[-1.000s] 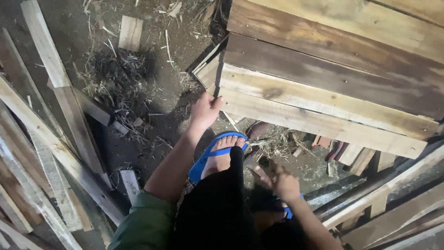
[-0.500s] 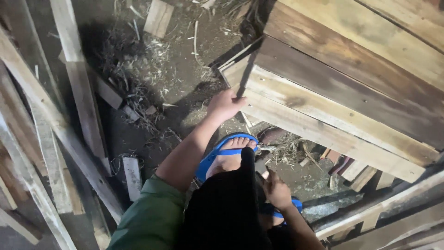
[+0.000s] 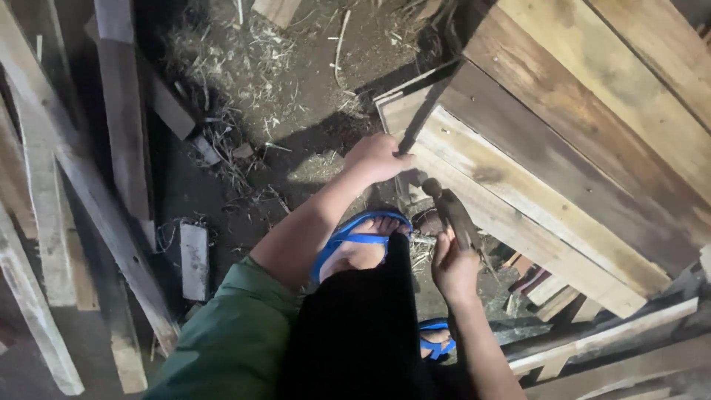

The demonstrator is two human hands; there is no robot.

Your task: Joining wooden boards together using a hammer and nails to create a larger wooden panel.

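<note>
Your left hand (image 3: 381,157) grips the corner of the wooden pallet (image 3: 563,148) leaning beside your foot. Your right hand (image 3: 453,268) clenches a hammer (image 3: 452,211), probably heavy and rigid; hold its handle low.

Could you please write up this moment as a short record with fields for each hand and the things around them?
left hand: grips the corner edge of the pallet
right hand: holds a hammer, head up near the pallet's corner
foot: in a blue sandal, on the dirt below the hands
ground: dirt with straw and wood scraps
left side: loose planks lying aslant
</note>
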